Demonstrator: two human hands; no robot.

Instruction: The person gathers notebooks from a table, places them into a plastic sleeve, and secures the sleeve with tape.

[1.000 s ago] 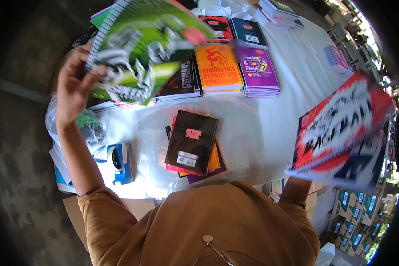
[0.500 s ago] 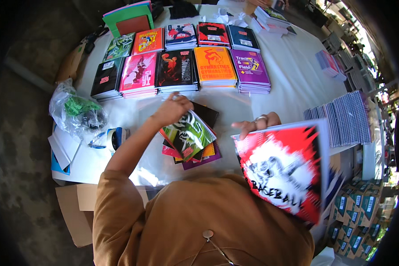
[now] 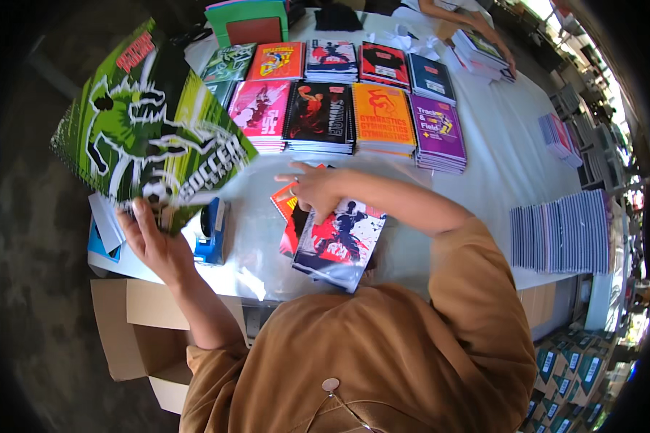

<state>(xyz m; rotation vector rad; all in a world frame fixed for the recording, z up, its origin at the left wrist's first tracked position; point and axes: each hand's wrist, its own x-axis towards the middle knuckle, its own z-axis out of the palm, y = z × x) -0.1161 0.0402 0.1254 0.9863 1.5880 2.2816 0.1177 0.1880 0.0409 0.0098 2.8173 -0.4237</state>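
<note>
At the left I hold up a green spiral notebook (image 3: 137,137) with a soccer player on its cover. The thumb of my left hand (image 3: 155,245) presses on its lower corner, the fingers behind it. My right hand (image 3: 316,193) is at the small pile in front of me, closed on the upper left corner of a notebook with a white, red and navy cover (image 3: 343,242). One finger stretches out to the left. Beneath that notebook, an orange-red notebook (image 3: 282,202) and other covers stick out; most of the pile is hidden.
Two rows of notebook stacks (image 3: 319,119) line the far side of the white table (image 3: 484,187). A long row of notebooks (image 3: 560,232) stands at the right. A blue tape dispenser (image 3: 211,231) is at the left, above an open cardboard box (image 3: 170,339). Another person's arm (image 3: 484,25) reaches in far right.
My left hand has lifted the green notebook off the pile and up to the left. My right hand has moved left onto the pile; the red notebook is no longer in it.
</note>
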